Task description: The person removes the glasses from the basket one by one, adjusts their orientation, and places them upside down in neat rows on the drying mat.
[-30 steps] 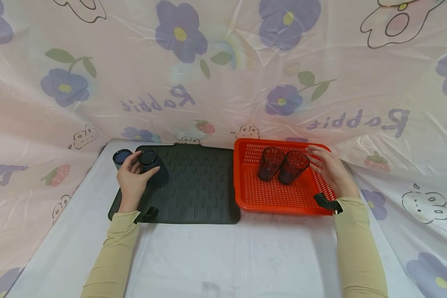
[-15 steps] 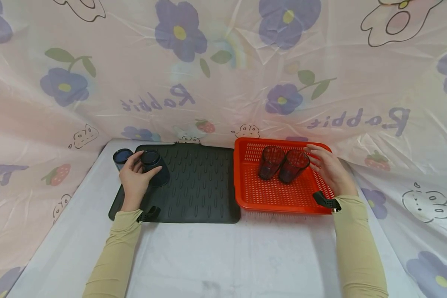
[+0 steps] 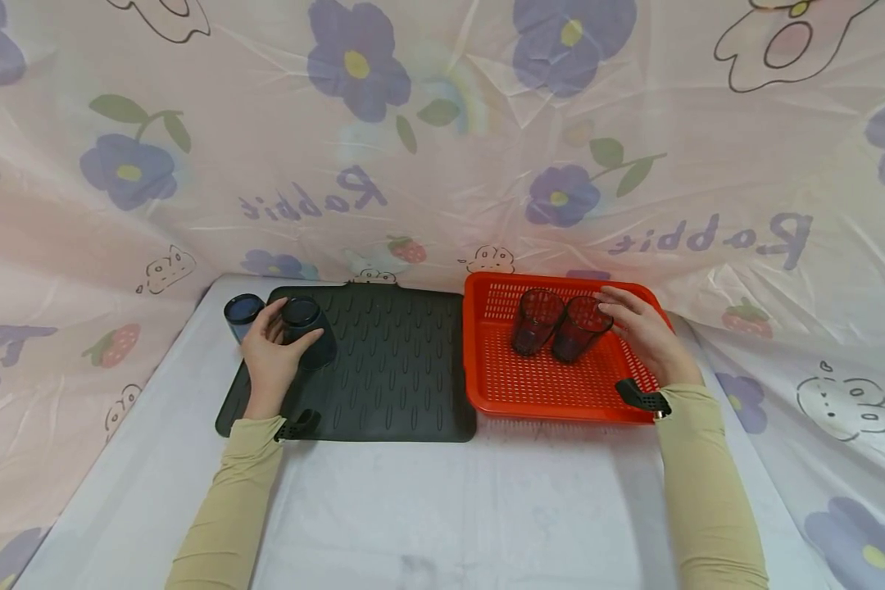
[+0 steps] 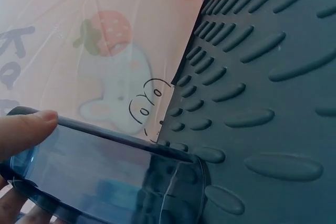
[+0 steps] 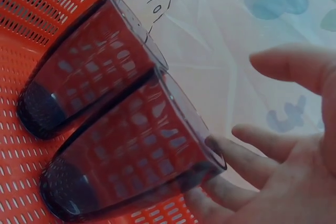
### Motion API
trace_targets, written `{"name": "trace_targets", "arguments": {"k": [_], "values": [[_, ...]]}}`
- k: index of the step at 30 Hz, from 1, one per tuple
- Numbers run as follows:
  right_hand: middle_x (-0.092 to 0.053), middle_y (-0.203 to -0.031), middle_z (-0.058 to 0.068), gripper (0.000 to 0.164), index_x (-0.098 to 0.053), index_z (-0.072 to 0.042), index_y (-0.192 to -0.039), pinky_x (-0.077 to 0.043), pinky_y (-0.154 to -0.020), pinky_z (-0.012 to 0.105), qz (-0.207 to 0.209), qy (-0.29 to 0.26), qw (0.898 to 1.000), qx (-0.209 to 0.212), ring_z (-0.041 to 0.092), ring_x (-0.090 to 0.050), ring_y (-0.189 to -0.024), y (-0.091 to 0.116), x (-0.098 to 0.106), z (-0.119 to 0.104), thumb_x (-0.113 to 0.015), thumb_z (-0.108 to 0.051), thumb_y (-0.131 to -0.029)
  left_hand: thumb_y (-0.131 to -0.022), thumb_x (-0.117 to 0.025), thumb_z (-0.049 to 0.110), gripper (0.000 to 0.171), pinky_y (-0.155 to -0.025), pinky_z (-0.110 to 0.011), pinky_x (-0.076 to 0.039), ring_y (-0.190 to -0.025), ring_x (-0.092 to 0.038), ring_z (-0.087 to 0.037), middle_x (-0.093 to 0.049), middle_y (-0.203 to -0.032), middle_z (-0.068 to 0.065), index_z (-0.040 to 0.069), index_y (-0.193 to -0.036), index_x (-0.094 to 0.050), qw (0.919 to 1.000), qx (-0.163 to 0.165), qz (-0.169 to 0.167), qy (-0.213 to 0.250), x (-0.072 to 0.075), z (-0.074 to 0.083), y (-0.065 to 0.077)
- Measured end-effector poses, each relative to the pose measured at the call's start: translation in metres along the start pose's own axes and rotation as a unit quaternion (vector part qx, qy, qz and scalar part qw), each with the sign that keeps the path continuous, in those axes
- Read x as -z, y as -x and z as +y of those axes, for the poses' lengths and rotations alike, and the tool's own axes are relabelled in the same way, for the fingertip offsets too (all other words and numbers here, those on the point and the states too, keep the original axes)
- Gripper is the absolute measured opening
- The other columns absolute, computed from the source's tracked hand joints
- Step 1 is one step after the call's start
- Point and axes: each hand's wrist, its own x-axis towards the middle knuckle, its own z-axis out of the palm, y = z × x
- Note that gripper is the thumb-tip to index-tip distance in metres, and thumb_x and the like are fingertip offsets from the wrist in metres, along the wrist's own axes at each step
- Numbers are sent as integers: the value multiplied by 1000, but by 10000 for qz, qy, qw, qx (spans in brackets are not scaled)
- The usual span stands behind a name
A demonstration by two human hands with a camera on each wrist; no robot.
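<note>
My left hand [image 3: 271, 360] grips a dark blue drinking glass [image 3: 315, 344] between thumb and fingers, over the left part of a dark ribbed drying mat [image 3: 398, 369]. In the left wrist view the thumb [image 4: 31, 127] lies on the glass's end, and its far end meets the mat. A second blue glass [image 3: 240, 311] stands just beyond that hand, partly hidden by the fingers. My right hand [image 3: 649, 340] is spread at the right side of a red basket [image 3: 553, 407], fingertips at the rim of the nearer of two tilted glasses [image 5: 126, 156]; its thumb is apart from it.
The other tilted glass [image 3: 534, 324] leans beside the first inside the basket. Mat and basket sit side by side on a white-covered table [image 3: 450, 508]. A patterned plastic sheet [image 3: 442, 164] rises behind and at both sides.
My left hand and its glass have shifted slightly right. The right hand has moved a little left, bringing its fingertips over the nearer basket glass's rim.
</note>
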Motion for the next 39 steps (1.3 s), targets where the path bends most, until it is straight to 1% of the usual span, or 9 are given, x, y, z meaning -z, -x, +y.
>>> {"name": "trace_targets", "arguments": {"k": [5,10,13,18,23,27,30,37,39], "values": [[-20,-156,14,68,-19,-6,-153,-11,-115,50,-41,561,9984,12,26,-23,-139,-2,1,4,-56,-26,-99,-71,-82,-3,70,-102,-42,-42,-120,-53,-30,-55,-131,-15,7,-135,-54,10000,-9,-90,12,2,11,3],[-20,-155,13,73,-19,-7,-153,-13,-114,52,-49,772,9970,24,30,-20,-140,-2,1,8,-62,-21,-95,-77,-78,-2,64,-103,-48,-39,-122,-50,-35,-53,-132,-21,2,-136,-52,9996,60,-266,-103,6,34,10],[-18,-156,13,76,-21,-8,-153,-12,-113,55,-78,874,9961,11,33,-17,-141,-1,-1,8,-66,-20,-93,-80,-75,1,60,-104,-49,-37,-124,-49,-35,-52,-133,-22,2,-136,-52,9991,157,-342,-192,10,39,11],[-15,-156,11,79,-21,-10,-153,-14,-112,57,-154,906,9958,2,36,-17,-141,-1,-3,7,-69,-16,-90,-82,-75,4,60,-103,-48,-38,-125,-48,-33,-52,-134,-20,5,-137,-52,9986,257,-441,-161,14,30,8],[-18,-155,11,85,-19,-13,-153,-24,-110,53,-181,1108,9937,6,35,-25,-138,-1,-4,8,-72,-17,-87,-82,-77,11,63,-103,-45,-38,-127,-47,-28,-51,-137,-14,12,-140,-51,9979,332,-528,-169,16,8,2],[-21,-154,11,88,-19,-14,-154,-29,-108,50,-151,1229,9923,20,34,-28,-136,-3,-3,12,-74,-16,-85,-82,-78,14,64,-104,-44,-38,-128,-46,-26,-50,-138,-13,15,-140,-51,9976,348,-572,-194,16,4,0],[-20,-154,12,89,-19,-12,-153,-27,-109,53,-140,1301,9914,68,32,-22,-138,-4,-3,13,-76,-16,-84,-82,-78,14,64,-104,-44,-38,-128,-46,-26,-50,-138,-12,16,-140,-51,9974,365,-606,-162,16,5,0],[-20,-153,17,88,-22,-6,-152,-24,-109,57,-124,1565,9875,128,36,-16,-139,-3,-8,7,-76,-10,-83,-83,-74,5,60,-103,-51,-36,-128,-43,-36,-48,-137,-22,5,-138,-50,9967,437,-684,-98,16,38,8],[-20,-154,16,87,-22,-8,-152,-25,-108,56,-111,1669,9858,127,35,-17,-139,-5,-6,11,-76,-12,-83,-83,-75,5,59,-103,-50,-37,-128,-44,-36,-49,-137,-22,4,-137,-51,9969,408,-665,-124,16,40,9]]}}
